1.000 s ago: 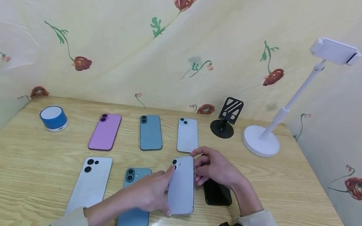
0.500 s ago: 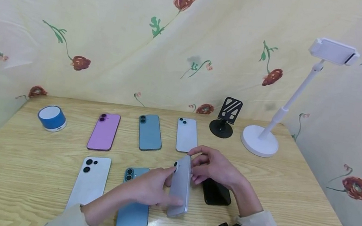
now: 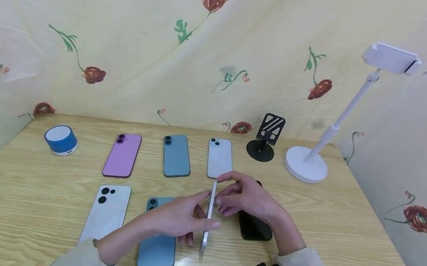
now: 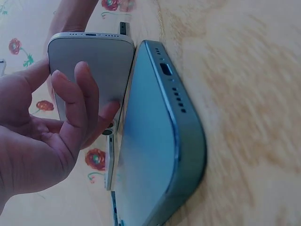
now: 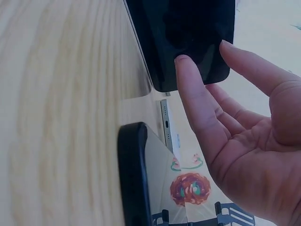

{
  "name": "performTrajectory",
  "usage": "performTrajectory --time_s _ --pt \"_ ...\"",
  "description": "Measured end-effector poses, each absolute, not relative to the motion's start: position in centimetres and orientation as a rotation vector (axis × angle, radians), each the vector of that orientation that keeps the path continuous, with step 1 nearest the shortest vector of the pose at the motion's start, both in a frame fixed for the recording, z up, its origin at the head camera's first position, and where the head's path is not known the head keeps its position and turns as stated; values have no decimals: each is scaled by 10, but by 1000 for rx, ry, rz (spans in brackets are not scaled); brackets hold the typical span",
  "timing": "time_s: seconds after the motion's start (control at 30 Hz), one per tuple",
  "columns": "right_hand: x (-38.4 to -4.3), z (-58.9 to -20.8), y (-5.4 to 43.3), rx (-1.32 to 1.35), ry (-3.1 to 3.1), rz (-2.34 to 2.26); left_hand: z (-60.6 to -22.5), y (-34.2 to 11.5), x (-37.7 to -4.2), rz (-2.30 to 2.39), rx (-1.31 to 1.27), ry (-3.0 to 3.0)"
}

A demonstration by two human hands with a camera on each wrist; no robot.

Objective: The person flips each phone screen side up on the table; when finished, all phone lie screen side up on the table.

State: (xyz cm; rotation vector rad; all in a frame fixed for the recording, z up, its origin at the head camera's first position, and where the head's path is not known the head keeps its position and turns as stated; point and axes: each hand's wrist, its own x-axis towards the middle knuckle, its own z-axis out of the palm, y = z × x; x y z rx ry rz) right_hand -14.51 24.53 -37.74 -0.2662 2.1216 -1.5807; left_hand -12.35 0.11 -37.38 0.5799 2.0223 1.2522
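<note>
A pale smartphone (image 3: pixel 205 240) stands on its long side edge, thin side towards the head view. My left hand (image 3: pixel 178 214) holds it from the left, thumb over the upper edge and fingers by its back. In the left wrist view the back of this smartphone (image 4: pixel 113 61) looks grey, with the port end uppermost. My right hand (image 3: pixel 249 198) holds the far end, its fingertips on the dark screen side (image 5: pixel 188 28) and near the edge. Under my left forearm lies a blue smartphone (image 3: pixel 156 255). A black smartphone (image 3: pixel 256 228) lies partly hidden below my right hand.
Behind lie a pink phone (image 3: pixel 122 155), a blue phone (image 3: pixel 177 156) and a white phone (image 3: pixel 220 158). Another white phone (image 3: pixel 106 214) is at left. A blue-white cylinder (image 3: pixel 61 139), a black phone stand (image 3: pixel 260 150) and a tall white stand (image 3: pixel 306 164) line the wooden table's (image 3: pixel 16 194) back.
The pale smartphone has turned from back facing up to upright on its long edge. My left thumb has moved right with it; my right hand has shifted slightly left.
</note>
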Motion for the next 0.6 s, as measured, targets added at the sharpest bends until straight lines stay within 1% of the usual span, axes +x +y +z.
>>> performTrajectory --time_s 0.6 --pt "-142 -384 241 -293 2177 -1426 -371 -5 -118 1337 584 2094"
